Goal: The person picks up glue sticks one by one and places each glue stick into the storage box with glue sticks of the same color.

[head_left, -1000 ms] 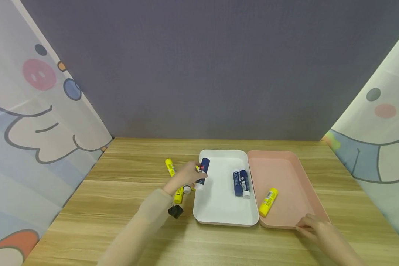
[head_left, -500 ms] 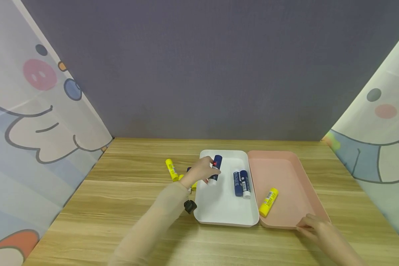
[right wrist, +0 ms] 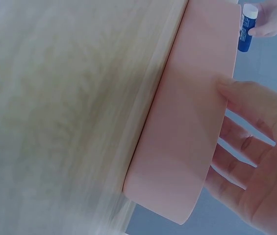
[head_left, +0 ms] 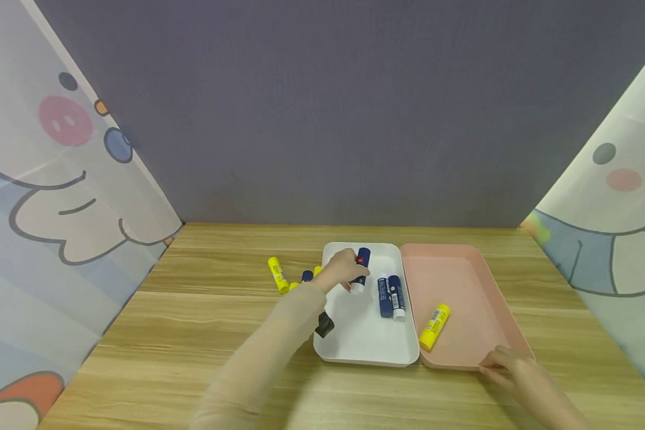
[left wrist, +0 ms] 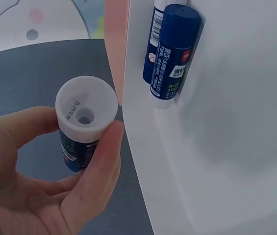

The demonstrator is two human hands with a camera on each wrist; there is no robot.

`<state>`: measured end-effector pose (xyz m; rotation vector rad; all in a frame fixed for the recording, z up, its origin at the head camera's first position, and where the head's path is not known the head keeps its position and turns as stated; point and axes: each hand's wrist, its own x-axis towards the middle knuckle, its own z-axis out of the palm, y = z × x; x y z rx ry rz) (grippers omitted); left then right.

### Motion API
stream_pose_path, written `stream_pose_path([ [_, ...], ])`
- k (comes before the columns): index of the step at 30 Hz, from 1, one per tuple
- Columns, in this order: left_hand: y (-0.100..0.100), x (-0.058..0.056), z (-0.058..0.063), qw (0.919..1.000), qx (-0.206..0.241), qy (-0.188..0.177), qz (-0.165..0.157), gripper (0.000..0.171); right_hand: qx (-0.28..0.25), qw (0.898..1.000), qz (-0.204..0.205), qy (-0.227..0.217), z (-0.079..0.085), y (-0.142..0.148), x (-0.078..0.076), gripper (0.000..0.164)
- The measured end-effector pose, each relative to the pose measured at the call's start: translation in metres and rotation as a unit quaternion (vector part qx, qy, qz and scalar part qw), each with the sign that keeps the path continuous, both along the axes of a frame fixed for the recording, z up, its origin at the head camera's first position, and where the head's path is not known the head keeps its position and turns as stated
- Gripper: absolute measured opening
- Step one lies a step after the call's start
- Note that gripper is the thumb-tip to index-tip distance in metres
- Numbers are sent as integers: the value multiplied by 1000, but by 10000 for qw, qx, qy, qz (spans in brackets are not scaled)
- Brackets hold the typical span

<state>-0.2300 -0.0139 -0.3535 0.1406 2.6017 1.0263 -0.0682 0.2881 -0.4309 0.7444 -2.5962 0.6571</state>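
Note:
My left hand [head_left: 345, 267] grips a dark blue glue stick [head_left: 363, 258] with a white base, held over the white tray [head_left: 362, 346]. In the left wrist view, thumb and fingers curl round the glue stick [left wrist: 87, 112], its white end facing the camera. Two more blue glue sticks [head_left: 384, 297] lie side by side along that tray's right part, one with its white end towards me. At the near right corner of the pink tray [head_left: 464, 280], my right hand [head_left: 507, 365] pinches the rim, thumb on the outer wall [right wrist: 182, 117] and fingers behind it.
Inside the pink tray lies one yellow glue stick [head_left: 434, 326]. Left of the white tray, a yellow glue stick [head_left: 278, 275] and a blue glue stick [head_left: 307, 276] lie on the wooden table [head_left: 193, 334], with others partly hidden by the left arm. A grey panel [head_left: 349, 119] stands behind.
My left hand has carried the blue glue stick rightward, from the white tray's left edge to above its middle. The right hand stays at the pink rim.

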Motion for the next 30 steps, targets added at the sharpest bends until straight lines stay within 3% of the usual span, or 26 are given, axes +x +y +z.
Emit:
stream_pose_path([
  [6,14,-7,-6,9998,20,-140,140,31,-24,9999,-59,90,-1,0,1,14],
  [13,22,-13,-18,9991,53,-306,298,30,-12,9999,-119,23,-1,-1,1,27],
  [30,34,-17,-39,9960,-710,-473,258,31,-97,9998,-126,115,-1,-2,1,33],
])
